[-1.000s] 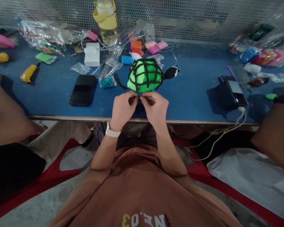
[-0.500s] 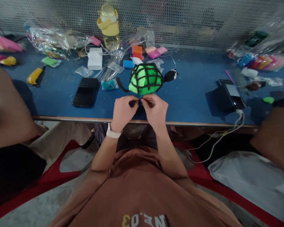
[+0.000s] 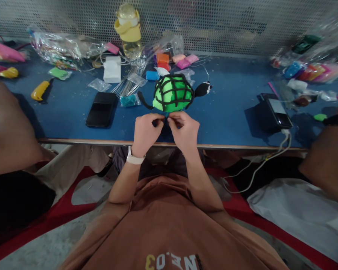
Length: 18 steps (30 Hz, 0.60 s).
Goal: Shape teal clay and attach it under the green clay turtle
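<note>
Head view: my left hand (image 3: 145, 132) and right hand (image 3: 185, 131) met just in front of the turtle (image 3: 173, 93), fingertips pinched on a small dark bit of clay (image 3: 166, 119) between them. I judged light, even rolling best, so it wouldn't snap or flatten. My fingers hid most of the clay; its shape I couldn't make out.

A blue worktop (image 3: 231, 112) with a pale wooden front edge runs across the view. Behind it stands a grey perforated metal wall (image 3: 228, 22). Below lie a grey concrete floor (image 3: 45, 247) and red seating (image 3: 73, 187).
</note>
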{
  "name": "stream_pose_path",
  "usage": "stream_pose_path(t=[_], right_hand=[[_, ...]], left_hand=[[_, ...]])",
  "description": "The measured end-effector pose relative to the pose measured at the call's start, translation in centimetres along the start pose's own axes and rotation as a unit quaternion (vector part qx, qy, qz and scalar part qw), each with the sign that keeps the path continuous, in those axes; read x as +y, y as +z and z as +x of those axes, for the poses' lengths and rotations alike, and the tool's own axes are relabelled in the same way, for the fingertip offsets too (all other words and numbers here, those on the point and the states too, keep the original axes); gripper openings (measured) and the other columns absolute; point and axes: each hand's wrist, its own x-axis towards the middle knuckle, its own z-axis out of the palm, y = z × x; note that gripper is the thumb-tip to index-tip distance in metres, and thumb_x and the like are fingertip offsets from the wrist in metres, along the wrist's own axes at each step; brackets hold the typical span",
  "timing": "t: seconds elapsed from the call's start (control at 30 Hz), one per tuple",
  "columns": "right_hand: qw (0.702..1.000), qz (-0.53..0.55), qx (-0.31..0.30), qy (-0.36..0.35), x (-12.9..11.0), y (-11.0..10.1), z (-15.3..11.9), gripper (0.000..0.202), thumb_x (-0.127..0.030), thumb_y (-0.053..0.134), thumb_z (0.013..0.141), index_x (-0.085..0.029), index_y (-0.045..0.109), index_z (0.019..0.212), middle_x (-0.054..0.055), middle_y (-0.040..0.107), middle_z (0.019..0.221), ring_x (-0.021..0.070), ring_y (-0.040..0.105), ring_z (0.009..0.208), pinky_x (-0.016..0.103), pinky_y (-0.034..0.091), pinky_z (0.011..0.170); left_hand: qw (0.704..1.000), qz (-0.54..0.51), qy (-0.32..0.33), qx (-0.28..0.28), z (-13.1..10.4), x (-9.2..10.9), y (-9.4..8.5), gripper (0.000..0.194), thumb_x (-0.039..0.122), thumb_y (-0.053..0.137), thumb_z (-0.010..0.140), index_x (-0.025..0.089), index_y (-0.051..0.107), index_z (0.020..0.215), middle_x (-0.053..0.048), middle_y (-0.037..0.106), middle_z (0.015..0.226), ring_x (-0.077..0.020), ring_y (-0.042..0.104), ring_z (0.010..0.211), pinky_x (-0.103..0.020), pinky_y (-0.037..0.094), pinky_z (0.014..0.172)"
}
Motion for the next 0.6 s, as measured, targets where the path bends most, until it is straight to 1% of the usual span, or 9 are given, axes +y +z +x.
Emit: stream_pose_path(t=[0.2, 0.6], right_hand=[[1.000, 0.004, 0.004, -0.009, -0.34, -0.13, -0.08, 0.012, -0.022, 0.069, 0.102, -0.026, 0.079, 0.105, 0.003, 0.088, 0.102, 0.0233, 0.087, 0.096, 0.039, 0.074, 0.089], [1.000, -0.006, -0.005, 0.000, -0.66, -0.28, -0.14, 0.014, -0.023, 0.069, 0.103, -0.025, 0.082, 0.108, 0.004, 0.090, 0.105, 0.0252, 0.088, 0.098, 0.042, 0.076, 0.091]], left_hand=[[1.000, -0.019, -0.008, -0.007, -0.02, 0.26, -0.36, 0.031, 0.004, 0.072, 0.093, 0.026, 0.092, 0.098, -0.002, 0.093, 0.104, -0.0245, 0.088, 0.096, -0.038, 0.069, 0.096], [0.999, -0.032, 0.004, -0.012, 0.09, -0.16, -0.24, 0.031, 0.007, 0.069, 0.095, 0.027, 0.092, 0.099, -0.002, 0.093, 0.106, -0.0230, 0.087, 0.096, -0.037, 0.069, 0.095]])
